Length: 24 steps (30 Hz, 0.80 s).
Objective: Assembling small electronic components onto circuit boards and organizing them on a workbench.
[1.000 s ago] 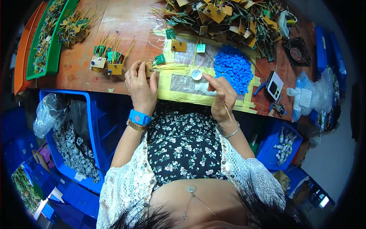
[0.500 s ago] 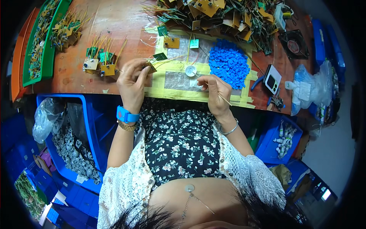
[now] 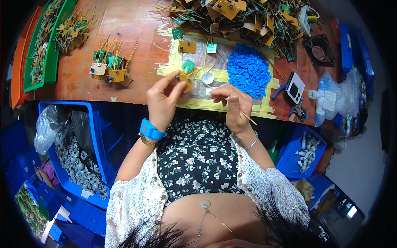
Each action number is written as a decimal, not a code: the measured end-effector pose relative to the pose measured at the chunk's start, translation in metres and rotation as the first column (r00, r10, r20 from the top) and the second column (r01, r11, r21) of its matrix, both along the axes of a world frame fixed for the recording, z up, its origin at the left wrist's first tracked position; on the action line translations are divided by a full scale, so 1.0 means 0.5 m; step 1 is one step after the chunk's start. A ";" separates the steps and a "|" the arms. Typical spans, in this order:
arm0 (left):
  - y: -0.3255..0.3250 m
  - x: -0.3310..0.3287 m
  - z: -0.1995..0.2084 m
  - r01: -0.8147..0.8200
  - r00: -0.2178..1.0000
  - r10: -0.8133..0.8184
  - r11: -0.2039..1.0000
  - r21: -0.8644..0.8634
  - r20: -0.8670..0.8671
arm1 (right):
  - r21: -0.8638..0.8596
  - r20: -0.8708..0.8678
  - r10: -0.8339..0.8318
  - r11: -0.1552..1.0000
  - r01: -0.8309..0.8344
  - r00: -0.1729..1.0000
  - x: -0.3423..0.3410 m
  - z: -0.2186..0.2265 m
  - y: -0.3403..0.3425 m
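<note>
Between thumb and fingers my left hand (image 3: 164, 96) pinches a small yellow-brown circuit board (image 3: 187, 84). A green board (image 3: 188, 66) and thin wires stick out beyond it. My right hand (image 3: 235, 103) is closed round a thin wooden stick (image 3: 249, 118), whose tail end points down to the right. The stick's tip is near a small white round cup (image 3: 207, 77) on the taped work mat. Right of the cup lies a heap of small blue pieces (image 3: 249, 69). Behind the cup rest another yellow-brown board (image 3: 187, 46) and a green board (image 3: 211, 48).
A large pile of wired boards (image 3: 244, 20) covers the back of the table. More boards (image 3: 111, 71) lie at left, near a green tray (image 3: 53, 53). On the right are a phone (image 3: 294, 88), pliers (image 3: 279, 90), a small fan (image 3: 318, 50) and plastic bags (image 3: 337, 99).
My left hand has moved right with the circuit board, close to the white cup. My right hand has drawn slightly back, and the stick no longer reaches into the cup.
</note>
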<state>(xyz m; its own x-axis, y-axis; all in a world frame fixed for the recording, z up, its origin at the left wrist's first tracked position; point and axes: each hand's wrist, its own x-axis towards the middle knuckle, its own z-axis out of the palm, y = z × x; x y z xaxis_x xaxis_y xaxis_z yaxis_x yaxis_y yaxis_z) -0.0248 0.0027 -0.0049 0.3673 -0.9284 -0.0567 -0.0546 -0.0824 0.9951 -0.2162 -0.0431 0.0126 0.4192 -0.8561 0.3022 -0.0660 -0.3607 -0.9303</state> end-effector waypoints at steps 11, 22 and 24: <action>0.007 -0.011 0.032 0.224 0.800 -0.117 0.968 0.113 -0.588 | 0.084 0.013 0.047 0.995 -0.048 0.999 0.025 -0.004 0.008; 0.005 -0.011 0.031 0.195 0.831 -0.109 0.975 0.103 -0.546 | -0.159 -0.190 0.113 0.977 -0.144 0.975 0.017 0.017 0.000; 0.004 -0.012 0.026 0.120 0.812 -0.042 0.988 0.097 -0.583 | -0.233 -0.162 0.045 0.969 -0.082 0.986 0.003 0.014 -0.003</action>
<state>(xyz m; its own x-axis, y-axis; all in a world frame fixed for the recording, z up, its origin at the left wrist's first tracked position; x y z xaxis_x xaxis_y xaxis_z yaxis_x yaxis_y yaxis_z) -0.0308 0.0045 0.0082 0.1538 -0.9242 -0.3495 0.5146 -0.2270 0.8268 -0.2146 -0.0448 0.0195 0.5281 -0.7374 0.4212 -0.1721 -0.5787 -0.7972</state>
